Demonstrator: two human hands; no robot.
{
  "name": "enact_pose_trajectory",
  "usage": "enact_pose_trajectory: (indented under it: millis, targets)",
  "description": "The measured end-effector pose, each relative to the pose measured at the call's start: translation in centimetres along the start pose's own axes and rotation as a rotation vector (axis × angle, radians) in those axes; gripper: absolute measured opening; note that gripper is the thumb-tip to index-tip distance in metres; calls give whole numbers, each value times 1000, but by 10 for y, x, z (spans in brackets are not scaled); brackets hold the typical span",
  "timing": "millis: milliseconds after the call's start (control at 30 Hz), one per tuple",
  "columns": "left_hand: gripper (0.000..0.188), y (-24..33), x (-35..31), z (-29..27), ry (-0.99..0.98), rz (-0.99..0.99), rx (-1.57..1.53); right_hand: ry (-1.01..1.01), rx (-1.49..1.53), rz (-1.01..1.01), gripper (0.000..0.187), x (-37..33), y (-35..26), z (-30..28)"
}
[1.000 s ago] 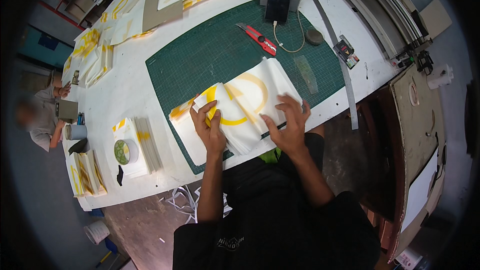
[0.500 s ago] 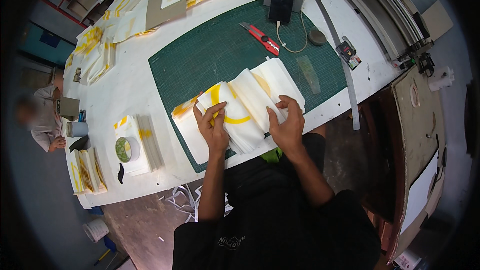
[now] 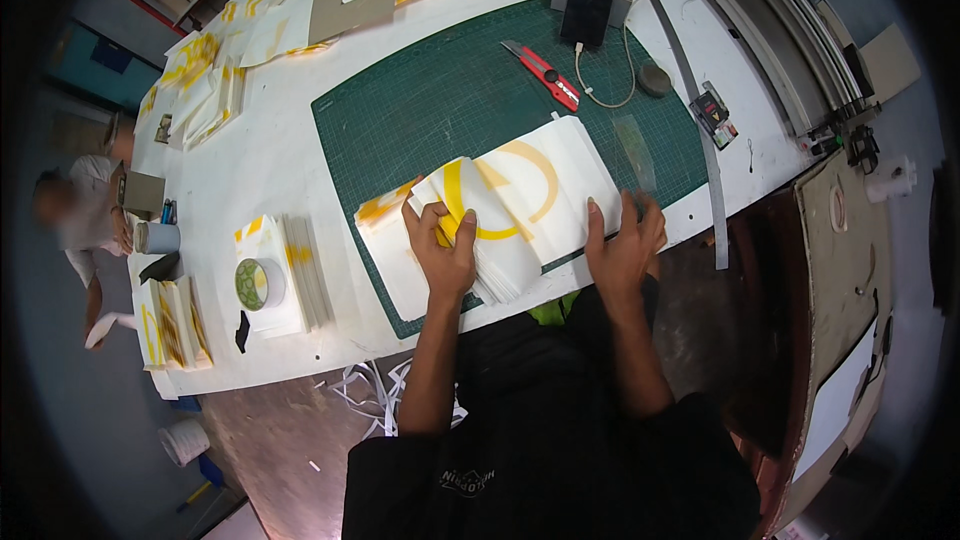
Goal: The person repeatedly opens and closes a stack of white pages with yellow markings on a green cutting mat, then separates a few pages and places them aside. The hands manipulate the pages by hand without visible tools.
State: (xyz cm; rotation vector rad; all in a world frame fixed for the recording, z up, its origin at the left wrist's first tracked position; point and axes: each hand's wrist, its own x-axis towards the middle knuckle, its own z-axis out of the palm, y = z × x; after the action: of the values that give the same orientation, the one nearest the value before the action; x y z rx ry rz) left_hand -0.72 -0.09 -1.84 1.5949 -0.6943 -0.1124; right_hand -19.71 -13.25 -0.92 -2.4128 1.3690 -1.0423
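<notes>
A stack of white sheets [image 3: 570, 155] with yellow printed curves lies spread on the green cutting mat [image 3: 400, 90] in front of me. My left hand [image 3: 442, 248] pinches a folded-over bundle at the stack's left half, thumb on top and fingers round its edge. Under that hand, more yellow-marked sheets stick out to the left. At the stack's right edge is my right hand [image 3: 625, 245]. Its thumb touches the top sheet while the other fingers are spread beyond the edge, holding nothing.
Beyond the sheets lie a red utility knife [image 3: 545, 77], a phone [image 3: 590, 2] with a cable, and a steel ruler [image 3: 705, 155]. On the left, a tape roll [image 3: 260, 284] sits on folded sheets. Another person [image 3: 90, 200] is at the table's far left. White strips [image 3: 370, 395] lie below.
My right hand has moved right to the stack's edge and its fingers have spread. The right-hand sheets now lie flatter, showing a pale yellow curve. My left hand keeps its bundle.
</notes>
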Motion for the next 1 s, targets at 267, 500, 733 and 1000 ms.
enact_pose_trajectory:
  millis: [267, 500, 733, 1000]
  targets:
    - [30, 4, -1, 6, 58, -106, -229, -52, -126, -36, 39, -6, 7, 5]
    - [27, 6, 1, -1, 0, 34, 30, -33, -145, -3, 37, -7, 6, 9]
    - [19, 6, 1, 2, 41, 19, -9, -4, -77, -70, 30, -10, -3, 7]
    - [13, 4, 2, 1, 46, 27, -8, -306, 673, -183, 38, -15, -25, -8]
